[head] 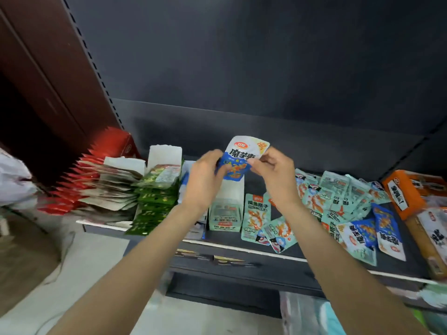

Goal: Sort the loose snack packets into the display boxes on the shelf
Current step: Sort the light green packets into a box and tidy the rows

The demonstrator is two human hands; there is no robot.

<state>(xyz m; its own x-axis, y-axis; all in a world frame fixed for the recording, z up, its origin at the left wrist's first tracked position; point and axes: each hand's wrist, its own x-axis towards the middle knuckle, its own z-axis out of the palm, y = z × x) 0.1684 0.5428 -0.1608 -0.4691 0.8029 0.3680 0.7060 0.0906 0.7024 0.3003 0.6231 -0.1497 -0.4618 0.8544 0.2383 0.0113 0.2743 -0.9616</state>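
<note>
Above the middle of the dark shelf you hold one blue-and-white snack packet upright between both hands, its printed face toward you. Your left hand pinches its left edge with curled fingers, and your right hand pinches its right edge the same way, thumb against the front. The packet carries a red oval logo at the top, large dark Chinese characters reading 魔芋爽 across the white part, and "20%" in a yellow corner patch. Directly below the packet stands a pale teal display box, its front printed with 摸鱼搭子; the packet hangs over its open top and is not inside it. To the left, a white display box holds green packets standing in a row, and beside them lean tan packets and red packets, with a red box at the back. To the right, loose teal packets marked 摸鱼搭子 lie scattered flat on the shelf, mixed with more blue-and-white packets near the front edge. At the far right sits an orange box with bold black characters too blurred to read.
</note>
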